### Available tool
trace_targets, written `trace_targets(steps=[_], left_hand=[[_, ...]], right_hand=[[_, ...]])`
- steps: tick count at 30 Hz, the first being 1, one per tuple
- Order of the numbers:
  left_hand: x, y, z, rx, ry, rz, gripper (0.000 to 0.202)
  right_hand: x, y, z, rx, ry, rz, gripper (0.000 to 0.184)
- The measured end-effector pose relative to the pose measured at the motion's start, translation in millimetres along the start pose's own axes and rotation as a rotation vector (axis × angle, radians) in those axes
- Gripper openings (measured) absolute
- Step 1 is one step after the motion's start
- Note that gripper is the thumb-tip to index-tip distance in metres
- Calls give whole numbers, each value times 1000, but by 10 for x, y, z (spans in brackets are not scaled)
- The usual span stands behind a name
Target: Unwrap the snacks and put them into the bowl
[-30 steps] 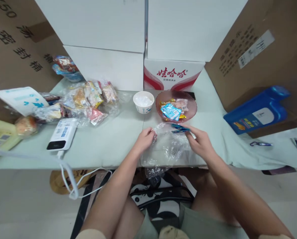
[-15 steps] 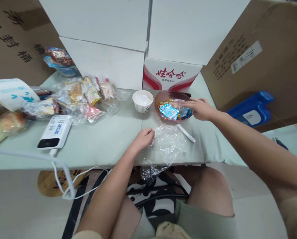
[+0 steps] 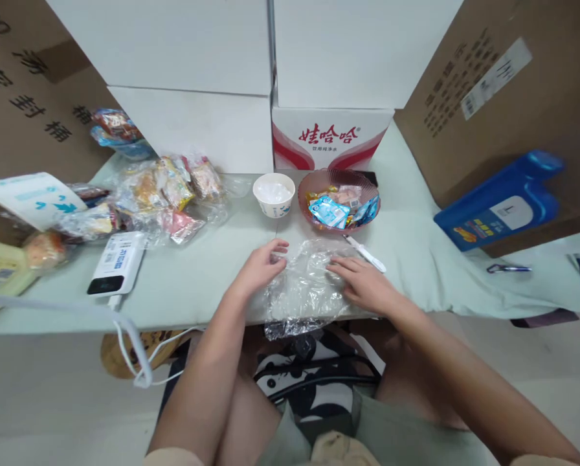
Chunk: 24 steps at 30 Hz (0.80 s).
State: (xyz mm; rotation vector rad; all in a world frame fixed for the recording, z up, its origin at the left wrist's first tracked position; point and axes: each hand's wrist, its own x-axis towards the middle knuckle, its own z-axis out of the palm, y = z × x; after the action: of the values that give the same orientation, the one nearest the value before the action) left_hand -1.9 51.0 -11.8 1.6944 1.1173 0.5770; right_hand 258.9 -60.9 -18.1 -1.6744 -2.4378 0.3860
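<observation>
A crumpled clear plastic bag (image 3: 309, 285) lies at the table's front edge, part of it hanging over. At its left side is my left hand (image 3: 263, 266), fingers apart and curved, holding nothing I can see. My right hand (image 3: 362, 283) reaches over the bag's right side with its fingers stretched out, at or just above the plastic. Behind the right hand lies a white pen-like tool (image 3: 365, 254). Farther back stand a pinkish see-through bowl (image 3: 314, 217) of small packets, a blue-and-white packet (image 3: 329, 212) among them, and a white paper cup (image 3: 274, 208) with whitish contents.
Wrapped snacks (image 3: 158, 188) and a white power bank (image 3: 118, 262) with a cable occupy the left. A red-and-white carton (image 3: 331, 139) backs the bowl. On the right are a blue bottle (image 3: 498, 204), a cardboard box (image 3: 503, 123) and a pen (image 3: 508, 268).
My right hand has come from the bowl's right rim down to the plastic bag. My left hand has shifted slightly left, its fingers now opened off the bag. The view has turned a little.
</observation>
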Motion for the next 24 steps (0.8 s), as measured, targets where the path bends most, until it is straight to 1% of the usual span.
trace_targets(steps=[2,3,5,6,7,9,10,11,13,14,16,18,19,20,21,23,24], left_hand=[[25,10,-28,-1,15,-13,24],[37,18,-38,-7,32,-35,22],[49,39,-47,-7,74,-49,26],[48,48,-48,13,74,-18,30],[43,55,-47,48,47,36,36],[31,53,-47,140,-52,153,54],[27,46,-49,183,-92,182,56],[26,37,-53,218,-107,183,48],[28,22,-72,251,-81,138,20],[27,21,-85,248,-72,115,12],[17,34,-109,213,-91,100,15],[-7,58,-113,192,-110,119,33],[-18,67,-102,202,-99,130,43],[-26,71,-83,224,-77,140,48],[-28,70,-57,249,-43,149,45],[-12,60,4,259,32,159,21],[5,55,32,226,73,158,9]], right_hand=[[-57,10,-27,-18,-37,31,69],[-78,15,-38,-26,-53,43,70],[-99,24,-47,-39,-67,64,72],[-98,29,-49,-44,-69,73,73],[-91,32,-53,-48,-73,78,74],[-64,35,-70,-57,-94,81,76],[-47,33,-84,-65,-114,81,77],[-30,27,-102,-77,-139,81,79],[1,8,-141,-106,-192,75,81],[13,-5,-158,-118,-218,64,82],[31,-34,-181,-139,-258,39,83],[43,-65,-187,-150,-275,28,83],[47,-80,-186,-151,-274,28,83],[50,-94,-184,-149,-269,27,83],[54,-107,-182,-148,-266,23,83],[57,-129,-180,-154,-274,5,82],[56,-136,-179,-158,-280,-6,82]])
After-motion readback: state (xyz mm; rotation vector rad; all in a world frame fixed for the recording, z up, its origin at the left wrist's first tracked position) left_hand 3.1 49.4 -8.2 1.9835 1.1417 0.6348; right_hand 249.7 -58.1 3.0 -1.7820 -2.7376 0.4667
